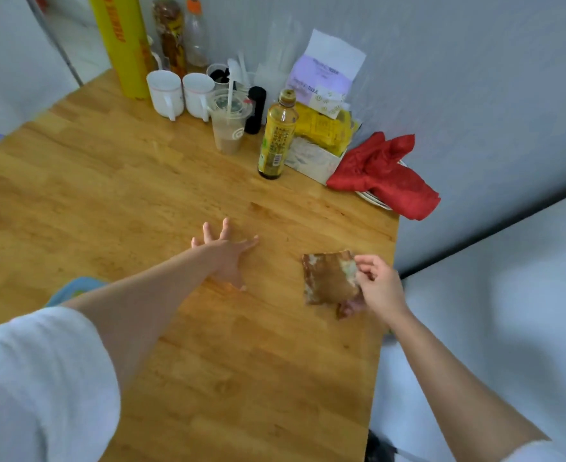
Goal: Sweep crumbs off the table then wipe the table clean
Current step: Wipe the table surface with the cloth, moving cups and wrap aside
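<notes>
My left hand point(225, 255) lies flat on the wooden table point(141, 201) near its middle, fingers spread and straight. To its right, my right hand point(376, 288) pinches the right edge of a brown, stained cloth point(328, 278). The cloth rests on the table close to the right edge. I cannot make out any crumbs on the wood.
At the back stand two white mugs point(178, 93), a plastic cup with a straw point(229, 123), a yellow-labelled bottle point(276, 136), a yellow roll point(123, 41), tissue packs point(324, 78) and a red cloth point(384, 171) on plates. The table's right edge runs beside a grey wall.
</notes>
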`<state>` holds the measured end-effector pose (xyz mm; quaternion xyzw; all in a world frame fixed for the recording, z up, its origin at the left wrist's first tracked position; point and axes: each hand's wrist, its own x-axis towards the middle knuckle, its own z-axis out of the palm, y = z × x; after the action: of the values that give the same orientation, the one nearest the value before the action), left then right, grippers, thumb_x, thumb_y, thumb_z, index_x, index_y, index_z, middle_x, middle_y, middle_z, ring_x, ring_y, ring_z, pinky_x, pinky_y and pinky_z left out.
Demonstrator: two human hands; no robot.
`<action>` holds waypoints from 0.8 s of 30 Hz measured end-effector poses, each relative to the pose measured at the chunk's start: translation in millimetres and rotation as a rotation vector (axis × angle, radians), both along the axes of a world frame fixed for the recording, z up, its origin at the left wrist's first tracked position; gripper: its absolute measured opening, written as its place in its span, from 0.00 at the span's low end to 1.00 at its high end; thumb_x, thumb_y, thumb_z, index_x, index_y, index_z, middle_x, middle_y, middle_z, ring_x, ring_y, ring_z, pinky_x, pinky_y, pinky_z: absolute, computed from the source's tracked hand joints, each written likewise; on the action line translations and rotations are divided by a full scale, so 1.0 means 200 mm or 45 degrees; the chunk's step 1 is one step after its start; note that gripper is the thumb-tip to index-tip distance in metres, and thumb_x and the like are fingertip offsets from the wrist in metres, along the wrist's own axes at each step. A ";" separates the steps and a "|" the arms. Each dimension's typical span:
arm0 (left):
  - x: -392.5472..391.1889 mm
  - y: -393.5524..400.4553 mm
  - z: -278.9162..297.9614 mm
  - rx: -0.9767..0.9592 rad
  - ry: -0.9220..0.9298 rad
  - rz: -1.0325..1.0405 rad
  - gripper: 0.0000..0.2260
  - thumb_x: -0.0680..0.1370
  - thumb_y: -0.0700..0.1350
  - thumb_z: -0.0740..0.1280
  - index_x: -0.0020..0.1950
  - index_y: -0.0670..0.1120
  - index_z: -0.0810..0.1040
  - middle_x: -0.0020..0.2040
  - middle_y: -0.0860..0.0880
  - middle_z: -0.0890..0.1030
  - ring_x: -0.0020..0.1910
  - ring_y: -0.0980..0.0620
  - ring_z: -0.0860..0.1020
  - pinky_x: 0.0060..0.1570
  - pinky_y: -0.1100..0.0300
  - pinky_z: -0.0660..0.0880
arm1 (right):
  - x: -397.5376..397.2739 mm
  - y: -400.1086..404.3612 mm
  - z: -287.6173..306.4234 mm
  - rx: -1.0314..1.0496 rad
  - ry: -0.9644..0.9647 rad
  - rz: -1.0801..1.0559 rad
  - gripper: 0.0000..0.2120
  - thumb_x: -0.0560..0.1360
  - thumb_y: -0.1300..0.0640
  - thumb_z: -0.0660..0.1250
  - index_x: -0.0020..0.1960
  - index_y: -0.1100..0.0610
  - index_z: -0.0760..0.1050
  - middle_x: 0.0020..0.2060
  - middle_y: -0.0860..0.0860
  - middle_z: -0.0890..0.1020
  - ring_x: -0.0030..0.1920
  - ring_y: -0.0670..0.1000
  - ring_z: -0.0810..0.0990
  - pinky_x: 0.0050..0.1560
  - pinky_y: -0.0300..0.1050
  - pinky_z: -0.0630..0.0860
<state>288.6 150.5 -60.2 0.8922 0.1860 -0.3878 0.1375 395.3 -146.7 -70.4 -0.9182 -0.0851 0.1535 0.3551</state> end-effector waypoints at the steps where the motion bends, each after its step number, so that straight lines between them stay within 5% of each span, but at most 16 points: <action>1: 0.00 0.00 0.00 0.004 -0.004 0.004 0.52 0.70 0.62 0.75 0.76 0.70 0.36 0.77 0.46 0.25 0.76 0.30 0.33 0.74 0.32 0.49 | 0.08 -0.01 0.03 -0.058 -0.090 0.040 0.15 0.78 0.66 0.65 0.57 0.48 0.77 0.51 0.45 0.82 0.50 0.45 0.80 0.57 0.48 0.78; 6: -0.01 -0.02 0.01 0.011 -0.013 0.051 0.51 0.70 0.61 0.76 0.76 0.71 0.38 0.78 0.47 0.27 0.76 0.33 0.32 0.75 0.33 0.47 | 0.28 -0.04 0.04 -0.439 -0.440 0.190 0.12 0.79 0.55 0.66 0.61 0.53 0.81 0.62 0.54 0.76 0.64 0.55 0.72 0.63 0.50 0.71; 10: 0.00 -0.02 0.02 0.013 -0.025 0.068 0.51 0.70 0.59 0.77 0.77 0.70 0.39 0.78 0.47 0.27 0.76 0.34 0.31 0.75 0.33 0.45 | 0.22 -0.02 -0.12 -0.459 -0.325 0.132 0.19 0.80 0.47 0.65 0.69 0.51 0.77 0.72 0.57 0.71 0.72 0.58 0.69 0.69 0.55 0.70; 13: 0.01 -0.02 0.02 0.000 -0.054 0.095 0.51 0.70 0.57 0.77 0.77 0.70 0.41 0.78 0.47 0.27 0.76 0.34 0.30 0.75 0.33 0.43 | 0.25 0.07 -0.13 -0.308 -0.290 -0.027 0.21 0.79 0.53 0.67 0.72 0.54 0.73 0.70 0.56 0.74 0.71 0.57 0.69 0.67 0.52 0.70; 17: 0.00 -0.02 0.02 -0.011 -0.083 0.122 0.51 0.70 0.56 0.78 0.77 0.70 0.42 0.78 0.47 0.29 0.76 0.34 0.31 0.75 0.33 0.43 | 0.06 0.32 -0.12 -0.443 -0.367 0.775 0.26 0.80 0.66 0.57 0.75 0.49 0.70 0.75 0.47 0.68 0.73 0.54 0.65 0.72 0.51 0.67; 19: -0.01 -0.02 0.02 -0.011 -0.104 0.127 0.51 0.69 0.56 0.78 0.77 0.70 0.43 0.79 0.47 0.30 0.76 0.34 0.31 0.75 0.33 0.43 | 0.06 0.29 -0.12 -0.517 -0.442 1.004 0.25 0.81 0.66 0.57 0.75 0.49 0.70 0.72 0.48 0.68 0.67 0.57 0.70 0.63 0.50 0.72; 21: -0.01 -0.03 0.00 -0.004 -0.112 0.126 0.51 0.69 0.56 0.78 0.77 0.70 0.43 0.79 0.47 0.30 0.76 0.34 0.31 0.75 0.33 0.43 | 0.23 0.15 -0.12 -0.601 -0.464 0.781 0.21 0.82 0.61 0.57 0.73 0.49 0.71 0.68 0.49 0.69 0.61 0.58 0.74 0.55 0.50 0.74; 24: 0.00 -0.02 -0.01 0.003 -0.101 0.126 0.51 0.69 0.56 0.78 0.77 0.71 0.43 0.79 0.47 0.29 0.76 0.34 0.31 0.74 0.32 0.42 | 0.54 0.01 -0.11 -0.622 -0.272 0.156 0.21 0.82 0.52 0.55 0.74 0.53 0.70 0.76 0.54 0.65 0.69 0.60 0.71 0.68 0.56 0.71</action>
<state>288.9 146.6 -63.2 0.8968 0.2247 -0.3446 0.1627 502.8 -144.8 -92.7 -0.9808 -0.1380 0.0928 0.1021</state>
